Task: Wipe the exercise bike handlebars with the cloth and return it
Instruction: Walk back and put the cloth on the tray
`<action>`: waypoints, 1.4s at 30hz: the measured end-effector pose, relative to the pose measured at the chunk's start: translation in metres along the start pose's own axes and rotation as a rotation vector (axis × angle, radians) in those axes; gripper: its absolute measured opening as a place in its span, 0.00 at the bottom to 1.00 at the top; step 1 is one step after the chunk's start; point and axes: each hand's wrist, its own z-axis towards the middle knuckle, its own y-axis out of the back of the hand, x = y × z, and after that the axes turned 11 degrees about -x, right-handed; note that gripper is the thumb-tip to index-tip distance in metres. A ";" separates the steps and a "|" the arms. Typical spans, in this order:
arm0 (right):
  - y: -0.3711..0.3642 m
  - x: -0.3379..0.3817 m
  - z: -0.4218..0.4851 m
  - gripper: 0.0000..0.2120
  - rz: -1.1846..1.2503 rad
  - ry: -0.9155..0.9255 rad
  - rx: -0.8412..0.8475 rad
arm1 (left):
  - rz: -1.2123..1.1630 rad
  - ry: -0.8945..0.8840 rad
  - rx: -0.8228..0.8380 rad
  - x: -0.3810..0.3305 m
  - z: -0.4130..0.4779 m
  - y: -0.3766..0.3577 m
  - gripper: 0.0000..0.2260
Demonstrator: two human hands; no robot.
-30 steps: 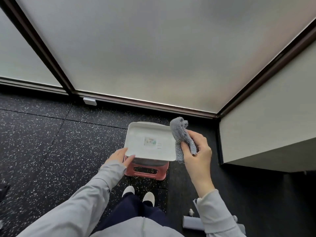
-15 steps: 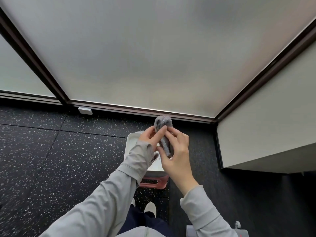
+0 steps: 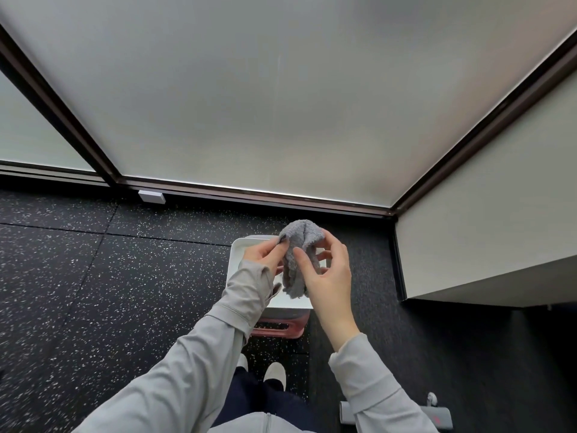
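A fluffy grey cloth (image 3: 298,245) hangs bunched between both hands, above a white tray (image 3: 240,248). My left hand (image 3: 265,253) pinches the cloth's upper left edge with its fingertips. My right hand (image 3: 327,273) holds the right side, thumb pressed on the cloth's front and fingers behind it. The tray rests on a pink stool (image 3: 278,326) on the floor. The bike's handlebars are not in view.
Black speckled rubber floor (image 3: 93,292) spreads to the left. A frosted glass wall with dark frames (image 3: 249,195) stands ahead, and a pale wall block (image 3: 484,239) juts out at right. My white shoes (image 3: 274,371) show below. A grey machine base (image 3: 437,417) lies at lower right.
A second ago my left hand held the tray and only my right hand held the cloth. My left hand has since come up to the cloth, and both hands now spread it apart.
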 end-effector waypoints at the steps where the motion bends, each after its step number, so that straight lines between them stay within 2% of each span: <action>1: -0.001 -0.002 0.002 0.21 -0.012 -0.016 -0.004 | 0.004 -0.013 -0.006 0.001 0.002 0.000 0.12; 4: -0.001 -0.009 0.008 0.11 0.015 -0.141 0.018 | 0.001 -0.045 0.030 0.003 0.009 0.002 0.09; 8: 0.005 -0.018 0.024 0.10 0.279 -0.408 0.108 | -0.011 -0.004 0.076 -0.002 0.016 0.010 0.07; 12: 0.009 -0.024 0.039 0.09 0.288 -0.366 0.226 | 0.038 0.074 0.068 -0.007 0.025 0.016 0.08; 16: 0.001 -0.029 0.048 0.05 0.220 -0.314 0.246 | 0.031 0.131 0.010 -0.003 0.040 0.013 0.12; 18: -0.005 -0.033 0.053 0.04 0.200 -0.307 0.227 | 0.022 0.177 -0.049 0.002 0.050 0.008 0.17; 20: -0.013 -0.039 0.057 0.09 0.186 -0.317 0.206 | 0.075 0.215 -0.073 0.015 0.065 0.006 0.28; 22: -0.022 -0.051 0.061 0.16 0.167 -0.343 0.202 | 0.186 0.199 0.023 0.032 0.073 0.004 0.34; 24: -0.030 -0.069 0.066 0.12 0.191 -0.367 0.210 | 0.150 0.260 0.055 0.051 0.084 0.003 0.27; 25: -0.034 -0.079 0.068 0.08 0.205 -0.377 0.220 | 0.104 0.281 0.040 0.059 0.091 0.002 0.21; 27: -0.041 -0.100 0.074 0.04 0.184 -0.382 0.236 | 0.024 0.280 -0.020 0.075 0.108 0.001 0.16; 30: -0.052 -0.138 0.084 0.03 0.098 -0.377 0.259 | -0.020 0.228 -0.058 0.100 0.138 0.003 0.15; 34: -0.076 -0.198 0.098 0.11 -0.030 -0.392 0.308 | 0.088 0.165 -0.062 0.144 0.181 0.006 0.14; 39: -0.107 -0.278 0.108 0.06 -0.163 -0.405 0.376 | 0.231 0.083 -0.083 0.209 0.233 0.014 0.14; 42: -0.122 -0.318 0.110 0.08 -0.215 -0.398 0.377 | 0.293 0.057 -0.119 0.246 0.258 0.018 0.16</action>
